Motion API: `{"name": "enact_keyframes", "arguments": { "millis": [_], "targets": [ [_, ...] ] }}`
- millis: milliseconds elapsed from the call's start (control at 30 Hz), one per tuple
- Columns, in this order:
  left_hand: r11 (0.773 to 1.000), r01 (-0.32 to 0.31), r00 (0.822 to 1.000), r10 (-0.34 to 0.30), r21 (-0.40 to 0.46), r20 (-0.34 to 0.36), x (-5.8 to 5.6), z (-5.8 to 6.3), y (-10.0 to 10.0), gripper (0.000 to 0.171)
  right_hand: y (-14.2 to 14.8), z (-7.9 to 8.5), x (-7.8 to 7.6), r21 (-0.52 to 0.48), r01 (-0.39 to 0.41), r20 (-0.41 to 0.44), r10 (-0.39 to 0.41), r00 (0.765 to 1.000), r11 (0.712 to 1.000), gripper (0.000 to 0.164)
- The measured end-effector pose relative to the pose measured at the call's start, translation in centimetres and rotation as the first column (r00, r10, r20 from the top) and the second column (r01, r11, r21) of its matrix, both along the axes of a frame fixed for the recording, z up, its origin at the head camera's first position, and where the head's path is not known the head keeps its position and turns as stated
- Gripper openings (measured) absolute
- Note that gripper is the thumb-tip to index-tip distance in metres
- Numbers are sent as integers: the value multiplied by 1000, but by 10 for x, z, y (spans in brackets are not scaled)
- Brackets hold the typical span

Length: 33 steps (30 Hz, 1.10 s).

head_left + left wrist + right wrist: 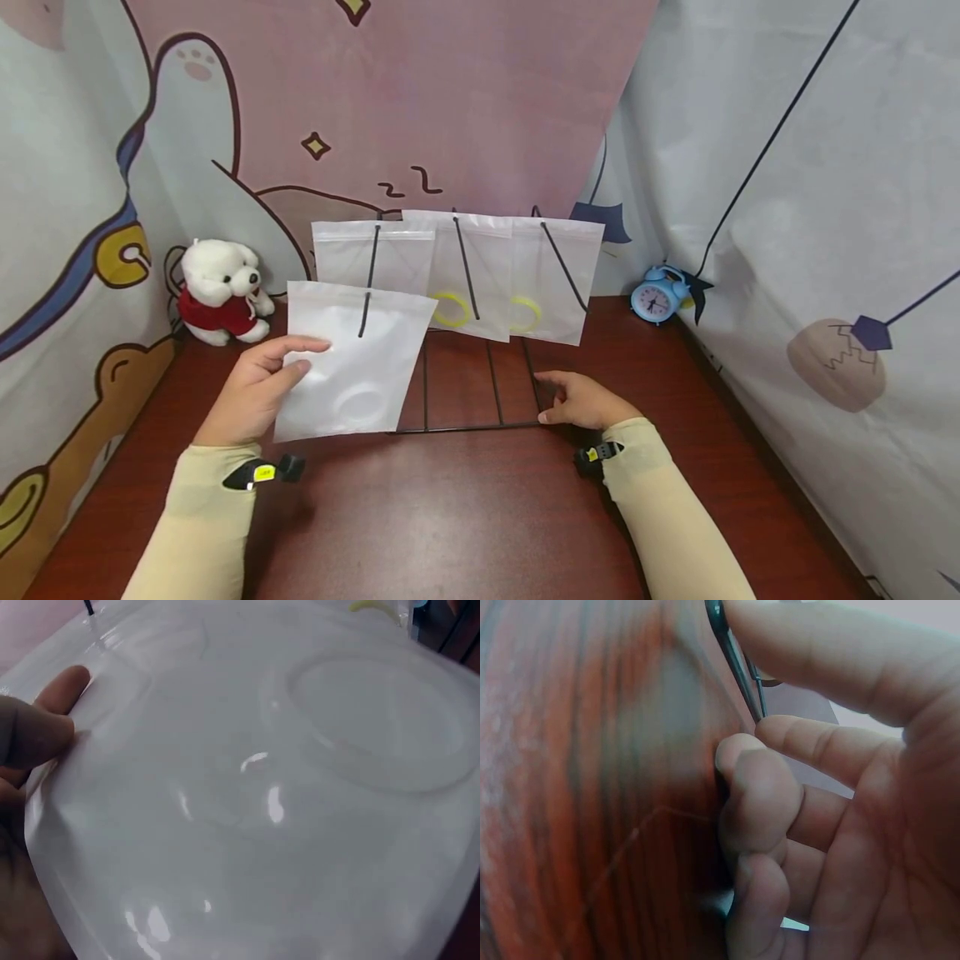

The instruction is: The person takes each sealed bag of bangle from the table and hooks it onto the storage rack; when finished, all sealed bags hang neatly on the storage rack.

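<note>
A white plastic zip bag hangs at the front left, with a black hook passing through its top. The outline of a ring shows through its lower part. My left hand pinches this bag's left edge, with the thumb on the near face. Behind it hang three more bags on black wire hooks: a left one, a middle one and a right one. At the black wire rack's base, my right hand holds the front right corner between thumb and fingers.
A white plush bear in red sits at the back left. A blue alarm clock stands at the back right. Patterned cloth closes off the back and both sides of the dark red wooden table.
</note>
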<state>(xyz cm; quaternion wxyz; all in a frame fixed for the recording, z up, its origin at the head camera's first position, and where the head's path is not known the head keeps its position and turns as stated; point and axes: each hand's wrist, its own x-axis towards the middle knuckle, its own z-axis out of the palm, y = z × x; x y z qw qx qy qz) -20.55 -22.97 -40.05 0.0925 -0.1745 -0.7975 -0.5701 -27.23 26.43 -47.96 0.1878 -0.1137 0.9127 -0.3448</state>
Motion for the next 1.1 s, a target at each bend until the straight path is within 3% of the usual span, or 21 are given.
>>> {"name": "enact_keyframes", "arguments": {
  "millis": [167, 333, 700, 933, 1100],
  "targets": [
    [999, -38, 998, 39, 37, -46, -5, -5, 11, 29, -1, 0, 1, -5, 5, 2, -5, 1000, 1000, 78],
    [994, -49, 998, 52, 96, -37, -8, -9, 18, 28, -1, 0, 1, -2, 8, -3, -8, 1000, 1000, 78],
    [992, -105, 994, 107, 74, -15, -9, -17, 17, 27, -1, 0, 1, -7, 8, -4, -8, 1000, 1000, 79],
    [998, -58, 995, 59, 21, -77, -17, -26, 16, 27, -1, 0, 1, -13, 9, -3, -9, 1000, 1000, 78],
    [994, 3, 998, -10, -109, -63, -24, -34, 11, 31, 0, 0, 1, -8, 6, -9, -6, 1000, 1000, 78]
  ]
}}
